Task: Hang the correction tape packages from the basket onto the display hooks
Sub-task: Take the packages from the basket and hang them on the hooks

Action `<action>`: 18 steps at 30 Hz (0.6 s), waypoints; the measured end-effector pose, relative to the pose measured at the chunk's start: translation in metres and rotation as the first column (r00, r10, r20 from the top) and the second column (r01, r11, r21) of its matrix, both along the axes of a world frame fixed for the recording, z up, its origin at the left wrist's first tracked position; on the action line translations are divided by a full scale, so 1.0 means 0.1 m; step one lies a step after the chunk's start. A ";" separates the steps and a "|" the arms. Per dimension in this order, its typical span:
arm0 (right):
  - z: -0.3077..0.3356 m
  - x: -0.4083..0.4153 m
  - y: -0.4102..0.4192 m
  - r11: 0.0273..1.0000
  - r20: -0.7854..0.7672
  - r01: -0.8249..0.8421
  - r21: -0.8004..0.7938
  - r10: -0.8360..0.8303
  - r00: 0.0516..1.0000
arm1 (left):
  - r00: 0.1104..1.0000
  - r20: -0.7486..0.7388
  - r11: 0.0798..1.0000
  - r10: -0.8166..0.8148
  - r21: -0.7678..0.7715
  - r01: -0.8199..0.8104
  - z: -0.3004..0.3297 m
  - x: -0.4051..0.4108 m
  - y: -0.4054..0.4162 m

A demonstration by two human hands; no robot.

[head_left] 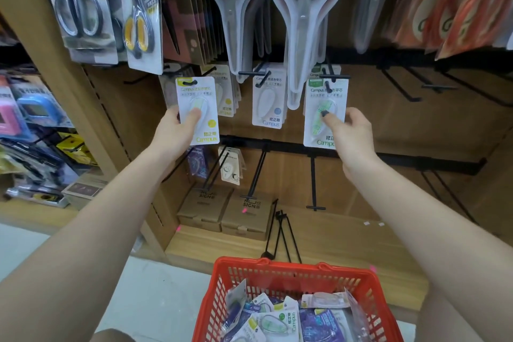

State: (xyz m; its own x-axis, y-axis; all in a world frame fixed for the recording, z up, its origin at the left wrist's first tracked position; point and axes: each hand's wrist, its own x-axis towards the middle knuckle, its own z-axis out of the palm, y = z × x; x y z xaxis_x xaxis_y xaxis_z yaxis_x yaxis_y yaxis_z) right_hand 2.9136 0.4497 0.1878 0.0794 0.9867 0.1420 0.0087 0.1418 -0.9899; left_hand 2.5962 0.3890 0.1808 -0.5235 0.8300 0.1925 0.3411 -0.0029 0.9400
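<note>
Overhead, hanging scissors point(302, 8) crowd the hooks point(334, 78); each hand, left point(177, 133) and right point(347, 130), pinches a tape package point(198, 108) above the red basket point(291, 277).

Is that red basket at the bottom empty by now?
No. The red basket holds a loose heap of carded packages, overlapping and tilted. How many are left cannot be told.

Readable print around the red plastic basket point(291, 275)

"Campus" on white correction tape cards point(197, 111) above it; "NU SIGN" on brown cardboard boxes point(244, 212) behind it.
</note>
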 end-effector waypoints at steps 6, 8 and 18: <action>0.05 -0.11 0.53 0.998 0.104 0.035 -0.043 -0.030 0.994 | 0.992 -0.127 0.990 0.024 -0.136 -0.041 0.05 -0.05 0.48; 0.04 -0.14 0.66 0.998 0.138 0.035 -0.044 -0.028 0.990 | 0.986 -0.166 0.984 0.028 -0.171 -0.057 0.06 -0.08 0.64; -0.04 -0.18 0.88 0.995 0.341 0.098 -0.018 -0.086 0.936 | 0.987 -0.156 0.943 0.037 -0.321 -0.086 -0.03 -0.10 1.10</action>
State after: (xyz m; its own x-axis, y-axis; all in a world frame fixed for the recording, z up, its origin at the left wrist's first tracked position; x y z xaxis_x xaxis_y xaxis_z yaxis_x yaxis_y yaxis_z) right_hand 2.8957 0.5379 0.1834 0.1233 0.9821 0.1424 0.3562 0.0901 -0.9300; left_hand 2.5861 0.4987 0.1782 -0.5623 0.8269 -0.0053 0.4639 0.3208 0.8258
